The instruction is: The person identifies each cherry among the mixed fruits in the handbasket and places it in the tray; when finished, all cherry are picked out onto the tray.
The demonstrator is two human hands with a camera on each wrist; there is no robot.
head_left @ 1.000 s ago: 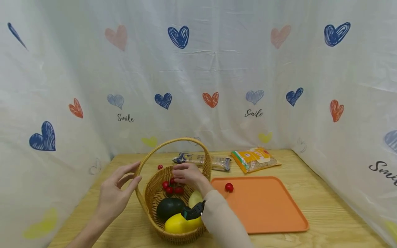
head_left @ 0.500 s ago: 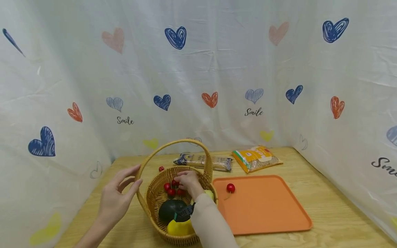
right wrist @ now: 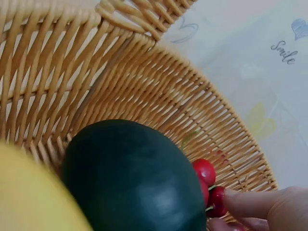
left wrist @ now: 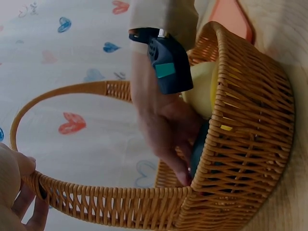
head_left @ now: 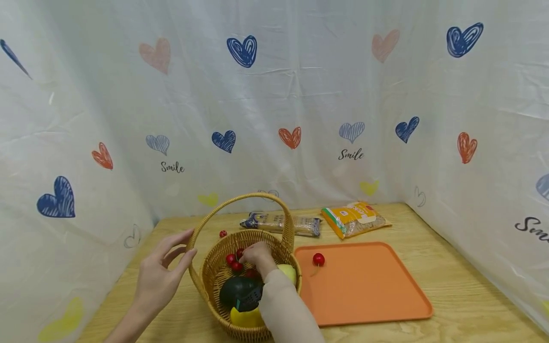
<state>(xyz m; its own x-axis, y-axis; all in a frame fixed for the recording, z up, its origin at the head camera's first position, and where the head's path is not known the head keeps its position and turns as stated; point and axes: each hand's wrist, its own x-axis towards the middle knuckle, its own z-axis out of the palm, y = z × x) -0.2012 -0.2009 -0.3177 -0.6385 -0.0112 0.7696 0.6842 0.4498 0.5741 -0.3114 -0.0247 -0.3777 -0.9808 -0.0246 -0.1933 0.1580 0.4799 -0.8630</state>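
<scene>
In the head view, my left hand (head_left: 158, 269) holds the tall handle (head_left: 288, 232) of a wicker basket (head_left: 219, 247) between thumb and fingers. My right hand (head_left: 259, 256) reaches down inside, wearing a black wrist strap. Its thumb and fingers pinch a dark red cherry (right wrist: 218, 202) among several others, as the right wrist view shows. A large dark green, smooth oval fruit (right wrist: 132, 178) lies beside the cherries. Nearer me in the basket is a yellow fruit (head_left: 246, 317), partly behind the right forearm. A pale yellow-green fruit (head_left: 288, 273) sits against the right side.
Right of the basket lies an orange tray (head_left: 364, 286) with one stemmed cherry (head_left: 318, 259) near its upper left corner. Behind stand a long clear packet (head_left: 280, 224) and an orange-yellow bag (head_left: 355, 219). A small red ball-like thing (head_left: 223, 234) lies behind the basket.
My right hand has gone lower into the basket, its fingers closing in at the cherries. My left hand keeps its grip on the handle. The head view has shifted slightly.
</scene>
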